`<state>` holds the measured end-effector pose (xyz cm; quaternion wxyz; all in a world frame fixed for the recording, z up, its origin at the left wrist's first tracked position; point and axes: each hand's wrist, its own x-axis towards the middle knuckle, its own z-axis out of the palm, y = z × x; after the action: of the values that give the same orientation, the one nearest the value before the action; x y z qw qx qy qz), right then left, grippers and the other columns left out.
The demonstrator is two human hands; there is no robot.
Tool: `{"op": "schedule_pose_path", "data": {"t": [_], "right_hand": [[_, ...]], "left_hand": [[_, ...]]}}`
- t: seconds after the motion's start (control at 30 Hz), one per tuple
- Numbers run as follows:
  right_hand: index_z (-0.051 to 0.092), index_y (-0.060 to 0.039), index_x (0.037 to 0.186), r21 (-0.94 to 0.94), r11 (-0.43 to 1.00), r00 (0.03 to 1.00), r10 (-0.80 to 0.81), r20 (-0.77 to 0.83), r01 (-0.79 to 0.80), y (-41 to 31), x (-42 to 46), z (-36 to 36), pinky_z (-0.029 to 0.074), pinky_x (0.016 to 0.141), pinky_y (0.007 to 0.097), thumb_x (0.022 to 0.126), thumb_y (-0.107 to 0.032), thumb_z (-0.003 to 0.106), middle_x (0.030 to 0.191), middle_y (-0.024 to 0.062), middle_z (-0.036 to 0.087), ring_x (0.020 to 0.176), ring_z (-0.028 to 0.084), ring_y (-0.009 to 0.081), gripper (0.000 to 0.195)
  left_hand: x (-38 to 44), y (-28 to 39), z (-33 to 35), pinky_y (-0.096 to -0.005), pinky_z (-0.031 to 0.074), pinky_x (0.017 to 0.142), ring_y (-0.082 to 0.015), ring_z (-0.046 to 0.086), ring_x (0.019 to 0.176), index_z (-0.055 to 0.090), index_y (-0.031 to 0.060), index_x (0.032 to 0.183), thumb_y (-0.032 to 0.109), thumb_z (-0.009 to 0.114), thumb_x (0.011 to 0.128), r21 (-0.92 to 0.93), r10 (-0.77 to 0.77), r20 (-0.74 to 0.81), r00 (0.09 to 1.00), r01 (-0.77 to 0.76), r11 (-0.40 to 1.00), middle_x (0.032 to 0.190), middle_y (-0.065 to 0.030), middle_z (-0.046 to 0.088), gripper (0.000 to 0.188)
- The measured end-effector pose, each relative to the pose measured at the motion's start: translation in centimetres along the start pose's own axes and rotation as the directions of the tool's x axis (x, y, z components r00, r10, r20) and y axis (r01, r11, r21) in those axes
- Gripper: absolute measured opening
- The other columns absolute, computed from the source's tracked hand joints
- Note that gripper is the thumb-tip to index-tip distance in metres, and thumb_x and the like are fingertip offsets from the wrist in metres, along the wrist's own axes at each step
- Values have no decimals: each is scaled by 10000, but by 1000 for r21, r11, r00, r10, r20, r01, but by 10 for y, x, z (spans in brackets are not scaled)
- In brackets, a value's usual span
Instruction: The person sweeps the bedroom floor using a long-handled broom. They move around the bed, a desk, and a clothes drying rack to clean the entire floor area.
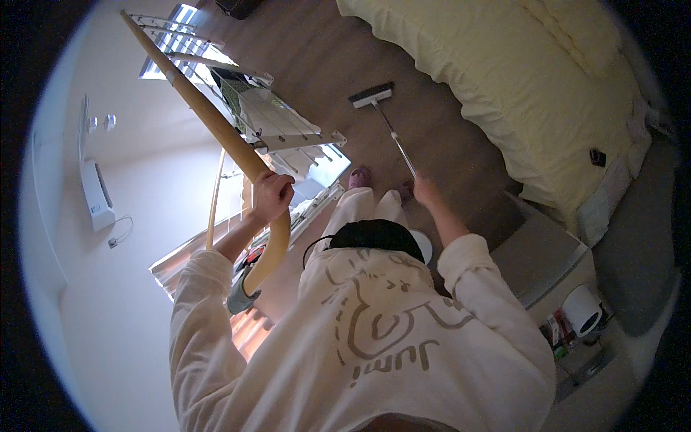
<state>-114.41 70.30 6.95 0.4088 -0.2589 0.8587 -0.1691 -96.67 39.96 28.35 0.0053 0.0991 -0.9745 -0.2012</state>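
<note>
My left hand (271, 195) is closed around a thick yellow-tan rail (216, 121), which runs from the upper left and curves down past my wrist. My right hand (426, 189) grips the metal pole of a floor brush (371, 97), its white head and dark bristle strip lying on the brown floor ahead of my feet. Pink slippers (359, 177) are on my feet. A black item (377, 237) lies against my waist, and a round white object (422, 245) shows partly behind it.
A bed with a pale yellow cover (502, 81) stands at the right. White drying racks (302, 141) with hanging laundry stand at the left, close to the rail. A grey-topped cabinet (545, 248) and a white cylinder (582, 310) are at my lower right.
</note>
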Motion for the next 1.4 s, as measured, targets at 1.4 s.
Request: {"op": "schedule_pose_path", "data": {"t": [1.4], "right_hand": [[311, -92, 1239, -613, 779, 922, 134, 364, 129, 102, -114, -99, 461, 597, 413, 828, -132, 392, 799, 180, 543, 715, 557, 304, 421]], "left_hand": [[2, -6, 8, -331, 398, 667, -219, 527, 570, 531, 75, 717, 94, 525, 640, -37, 61, -87, 994, -64, 997, 582, -61, 543, 80]]}}
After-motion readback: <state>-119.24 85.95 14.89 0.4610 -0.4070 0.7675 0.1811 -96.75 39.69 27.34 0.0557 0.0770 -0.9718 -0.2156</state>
